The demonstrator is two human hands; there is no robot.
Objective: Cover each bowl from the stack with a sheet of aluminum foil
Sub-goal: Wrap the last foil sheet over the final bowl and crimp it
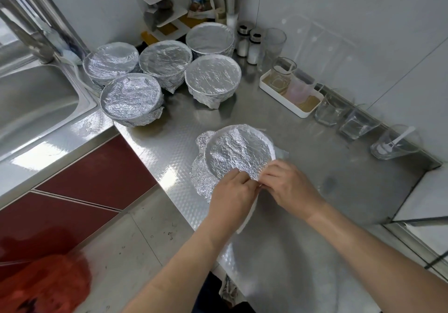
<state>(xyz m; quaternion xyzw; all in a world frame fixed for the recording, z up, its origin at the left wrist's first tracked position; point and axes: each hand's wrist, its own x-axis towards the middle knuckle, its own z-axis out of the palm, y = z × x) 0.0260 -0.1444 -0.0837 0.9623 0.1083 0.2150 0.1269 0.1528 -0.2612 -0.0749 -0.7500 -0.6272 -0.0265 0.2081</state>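
Note:
A bowl (238,152) draped in a crinkled sheet of aluminum foil (203,179) sits on the steel counter in front of me, foil hanging loose down its left side. My left hand (232,195) and my right hand (288,186) meet at the bowl's near rim, both pinching the foil edge there. Several bowls wrapped in foil stand at the back left: one (132,99) by the sink, one (212,78) in the middle, one (165,59) behind.
A sink (36,99) lies at the left. A white tray (288,96) with glasses, loose glasses (331,111) along the right wall, and salt shakers (253,46) stand at the back. The counter edge (155,174) drops to the floor on my left.

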